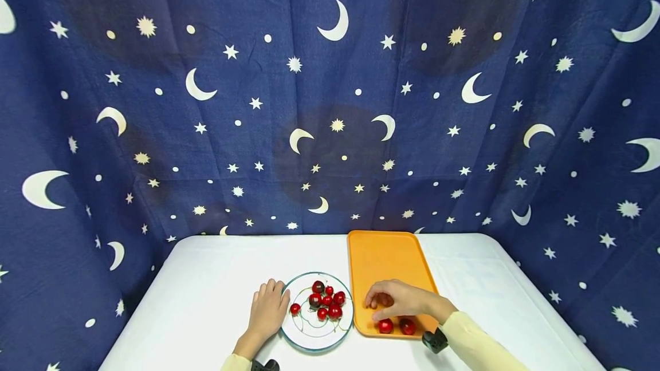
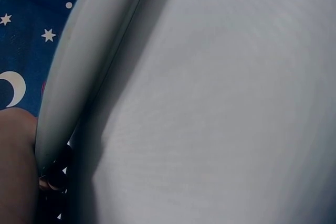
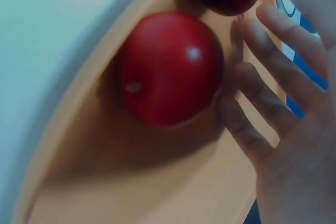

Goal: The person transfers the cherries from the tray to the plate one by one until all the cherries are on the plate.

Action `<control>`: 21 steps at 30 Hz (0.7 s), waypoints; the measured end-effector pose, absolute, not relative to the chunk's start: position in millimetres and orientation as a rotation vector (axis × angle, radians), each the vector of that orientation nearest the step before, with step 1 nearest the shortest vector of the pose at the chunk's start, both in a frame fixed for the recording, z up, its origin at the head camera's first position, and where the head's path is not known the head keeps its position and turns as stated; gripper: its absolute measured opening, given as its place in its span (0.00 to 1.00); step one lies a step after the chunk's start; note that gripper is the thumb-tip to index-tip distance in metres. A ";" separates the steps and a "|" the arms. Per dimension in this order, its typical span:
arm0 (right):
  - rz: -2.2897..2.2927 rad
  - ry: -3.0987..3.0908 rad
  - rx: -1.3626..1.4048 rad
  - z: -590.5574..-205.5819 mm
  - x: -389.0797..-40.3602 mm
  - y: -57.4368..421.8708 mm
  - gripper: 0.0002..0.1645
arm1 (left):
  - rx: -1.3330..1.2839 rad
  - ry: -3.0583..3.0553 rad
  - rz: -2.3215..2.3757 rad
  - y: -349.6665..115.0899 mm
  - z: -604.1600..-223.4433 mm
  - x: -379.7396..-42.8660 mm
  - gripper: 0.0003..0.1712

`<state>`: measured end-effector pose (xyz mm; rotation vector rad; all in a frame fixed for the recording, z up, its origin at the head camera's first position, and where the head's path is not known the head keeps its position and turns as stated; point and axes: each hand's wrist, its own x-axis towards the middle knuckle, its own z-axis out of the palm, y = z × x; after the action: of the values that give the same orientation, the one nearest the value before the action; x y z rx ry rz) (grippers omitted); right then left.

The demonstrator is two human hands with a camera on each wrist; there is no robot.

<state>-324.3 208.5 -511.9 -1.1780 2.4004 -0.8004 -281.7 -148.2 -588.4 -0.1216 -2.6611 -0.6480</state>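
My left hand (image 1: 268, 309) lies at the left rim of a round plate (image 1: 315, 344), fingers straight and thumb at the edge. In the left wrist view the plate's pale side (image 2: 84, 61) rises beside part of the hand (image 2: 16, 166). Several red cherries (image 1: 335, 311) with green stems sit on the plate. Over the orange tray (image 1: 387, 251), my right hand (image 1: 399, 298) hovers with its fingers loosely bent and nothing in them. Two dark red cherries lie near the tray's front edge: one cherry (image 3: 168, 72) close to the fingertips, another cherry (image 1: 407, 326) beside it.
A white-covered table (image 1: 216, 268) holds the plate and, to its right, the tray with a raised rim. Behind the table and along both sides hangs a dark blue curtain (image 1: 247, 176) with moons and stars.
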 end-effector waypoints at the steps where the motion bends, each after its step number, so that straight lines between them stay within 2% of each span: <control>1: -0.809 2.389 -1.169 -511.5 -323.8 209.2 0.18 | -0.117 -2.670 -0.649 -148.1 -587.3 -281.6 0.12; 11: -0.852 2.291 -1.135 -506.8 -316.4 215.4 0.20 | -0.120 -2.651 -0.645 -149.3 -587.4 -282.1 0.14; 21: -0.814 2.308 -1.111 -504.3 -314.3 219.7 0.14 | -0.091 -2.706 -0.680 -150.8 -592.3 -286.0 0.14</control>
<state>-314.3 219.7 -504.3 -1.1107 2.3083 -0.8143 -286.0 -150.8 -592.3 -0.0911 -2.7065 -0.6800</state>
